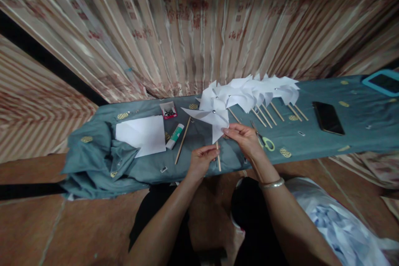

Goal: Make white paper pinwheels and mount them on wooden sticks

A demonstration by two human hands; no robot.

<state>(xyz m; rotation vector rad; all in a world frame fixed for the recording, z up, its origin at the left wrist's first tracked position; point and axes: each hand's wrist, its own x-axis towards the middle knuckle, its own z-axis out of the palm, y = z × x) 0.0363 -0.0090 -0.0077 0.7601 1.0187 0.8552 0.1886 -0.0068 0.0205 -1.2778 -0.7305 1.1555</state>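
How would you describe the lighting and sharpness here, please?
In the head view, light is dim, the curtain darkening toward the upper right; in that view its folds fan outward, suggesting wide-angle distortion; there too, the bracelet catches a highlight, and the held pinwheel looks slightly soft.

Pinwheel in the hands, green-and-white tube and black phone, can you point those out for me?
Held pinwheel (pixel 218 119): head view, on its white paper, just below the pin.
Green-and-white tube (pixel 175 136): head view, on the middle of its side.
Black phone (pixel 328 118): head view, on the middle of its dark face.
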